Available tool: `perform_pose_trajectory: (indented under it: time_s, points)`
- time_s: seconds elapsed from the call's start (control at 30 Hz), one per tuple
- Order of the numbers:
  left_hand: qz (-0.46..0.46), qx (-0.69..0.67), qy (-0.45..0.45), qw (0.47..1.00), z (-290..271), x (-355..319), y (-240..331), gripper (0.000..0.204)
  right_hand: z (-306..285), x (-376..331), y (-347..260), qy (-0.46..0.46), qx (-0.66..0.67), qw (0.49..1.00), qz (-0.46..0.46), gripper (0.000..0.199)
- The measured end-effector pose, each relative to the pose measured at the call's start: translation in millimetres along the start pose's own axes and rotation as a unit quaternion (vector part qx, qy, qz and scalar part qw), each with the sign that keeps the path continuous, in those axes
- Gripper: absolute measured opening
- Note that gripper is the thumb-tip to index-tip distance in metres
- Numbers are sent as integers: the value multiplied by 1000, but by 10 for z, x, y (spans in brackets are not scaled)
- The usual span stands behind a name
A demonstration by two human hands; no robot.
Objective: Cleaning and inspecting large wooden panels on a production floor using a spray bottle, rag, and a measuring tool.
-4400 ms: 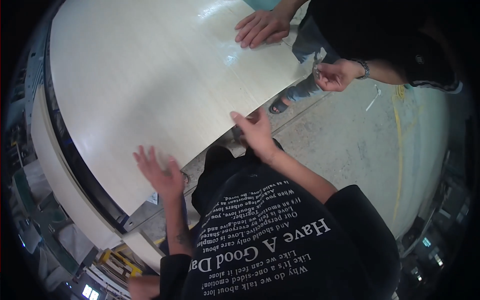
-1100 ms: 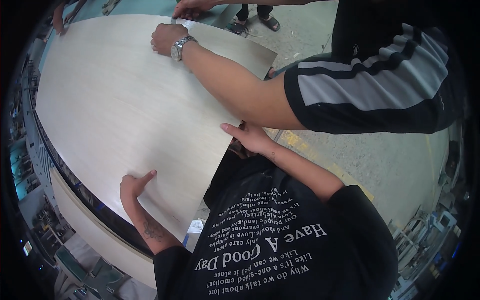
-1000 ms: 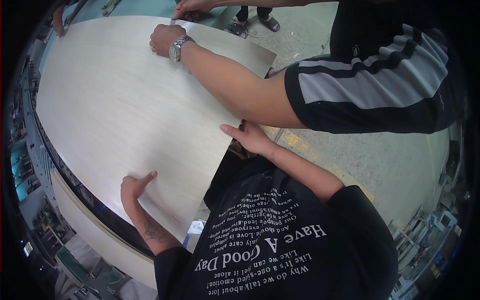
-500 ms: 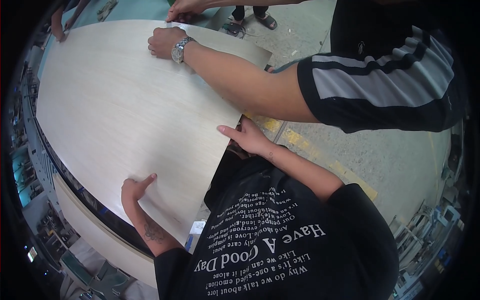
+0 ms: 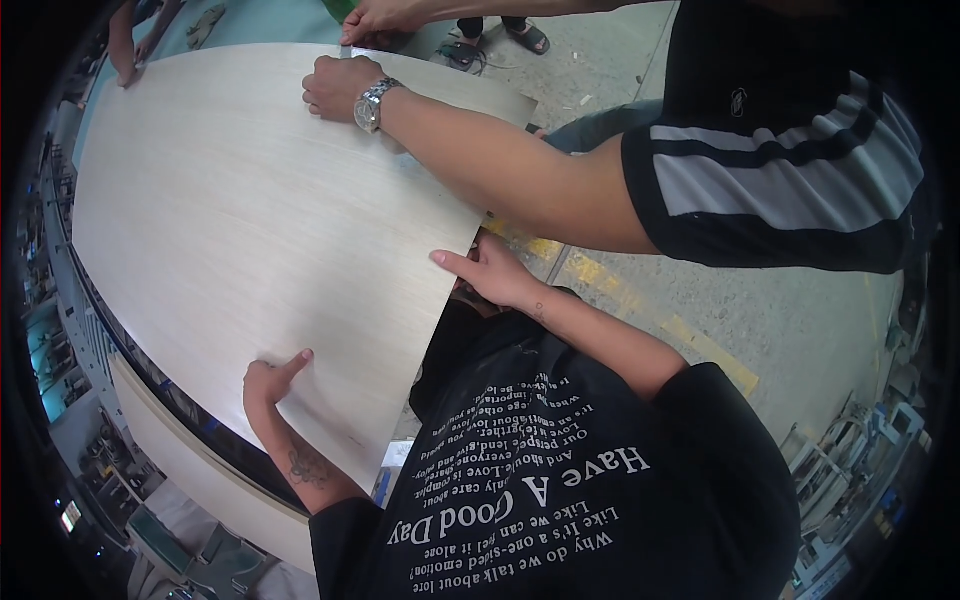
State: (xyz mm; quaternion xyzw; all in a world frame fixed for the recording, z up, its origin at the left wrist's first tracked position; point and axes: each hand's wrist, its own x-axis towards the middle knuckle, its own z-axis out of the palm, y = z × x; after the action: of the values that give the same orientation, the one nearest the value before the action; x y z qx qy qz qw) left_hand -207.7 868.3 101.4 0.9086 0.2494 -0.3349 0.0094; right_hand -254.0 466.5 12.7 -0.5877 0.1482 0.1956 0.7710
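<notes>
A large pale wood-grain sheet [image 5: 240, 220] lies on the table and narrows toward the viewer in the picture. My right hand [image 5: 490, 268] grips its right edge, thumb on top and fingers underneath, out of sight. On the near left of the sheet rests my left hand [image 5: 275, 380], its thumb stretched out to the right; the other fingers bend down and are mostly hidden. Near the sheet's far edge a co-worker's watch-wearing hand [image 5: 340, 90] presses on the surface. That person's other hand [image 5: 375, 18] holds a short silvery strip [image 5: 346, 50] at the edge.
Another person's hand [image 5: 127, 75] touches the far left corner. A crumpled glove [image 5: 207, 25] lies on the blue-green table [image 5: 270, 25]. More pale panel [image 5: 210, 470] shows at the lower left. Metal racks [image 5: 840, 500] stand right, beyond the yellow-marked concrete floor [image 5: 650, 310].
The co-worker's watch arm and sleeve have shifted slightly right. Their other hand has moved a little right, and more of a green thing shows beside it. My own hands stay in place.
</notes>
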Motion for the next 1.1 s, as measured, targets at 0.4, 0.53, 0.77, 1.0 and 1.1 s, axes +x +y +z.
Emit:
perform_pose_trajectory:
  time_s: [0.4, 0.53, 0.77, 1.0, 1.1]
  points:
    - [-22, 10, -23, 999, -58, -91, 94, 95, -24, 21, -6, -9, -12, 1000, 8, 47]
    - [-15, 3, -24, 1000, -44, -88, 69, 94, -35, 38, 36, -13, -17, 1000, 22, 47]
    - [-6, -4, -14, 1000, -31, -156, 133, 93, -36, 36, 103, 12, -1, 1000, 25, 49]
    - [-6, -6, -5, 1000, -68, -150, 105, 93, -10, 70, 102, 7, -1, 1000, 21, 48]
    - [-8, -3, -5, 1000, -64, -152, 128, 93, -8, 62, 80, 5, -6, 1000, 20, 49]
